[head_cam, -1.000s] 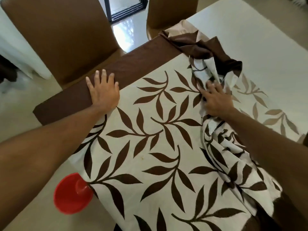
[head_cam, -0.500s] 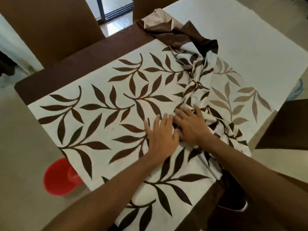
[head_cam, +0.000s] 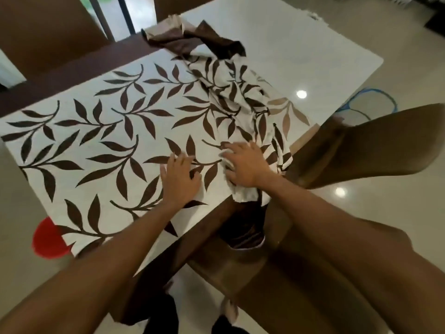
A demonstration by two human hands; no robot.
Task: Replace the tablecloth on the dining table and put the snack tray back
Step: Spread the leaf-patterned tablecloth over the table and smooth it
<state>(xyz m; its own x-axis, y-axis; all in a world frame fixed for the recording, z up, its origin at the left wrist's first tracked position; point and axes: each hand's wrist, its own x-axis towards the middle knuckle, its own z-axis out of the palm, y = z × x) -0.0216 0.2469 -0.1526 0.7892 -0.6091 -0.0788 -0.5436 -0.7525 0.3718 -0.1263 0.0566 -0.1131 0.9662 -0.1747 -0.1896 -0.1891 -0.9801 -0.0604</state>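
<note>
A cream tablecloth (head_cam: 101, 141) printed with dark brown leaves and edged in brown covers the left part of the white dining table (head_cam: 301, 44). Its unspread part lies bunched in a ridge (head_cam: 231, 92) running from the far edge to the near edge. My left hand (head_cam: 179, 179) presses flat on the spread cloth near the table's front edge. My right hand (head_cam: 243, 165) lies on the bunched fold just to the right, fingers curled into the fabric. No snack tray is in view.
Brown chairs stand at the far left (head_cam: 48, 32), at the far side (head_cam: 183, 6) and at the near right (head_cam: 373, 145). A red bowl-like thing (head_cam: 47, 242) sits on the floor at the left. A blue-rimmed item (head_cam: 368, 104) lies on the floor beyond the table's right edge.
My left hand left the far brown border and came to the near edge beside my right hand. My right hand slid down the bunched ridge toward me. The view swung right.
</note>
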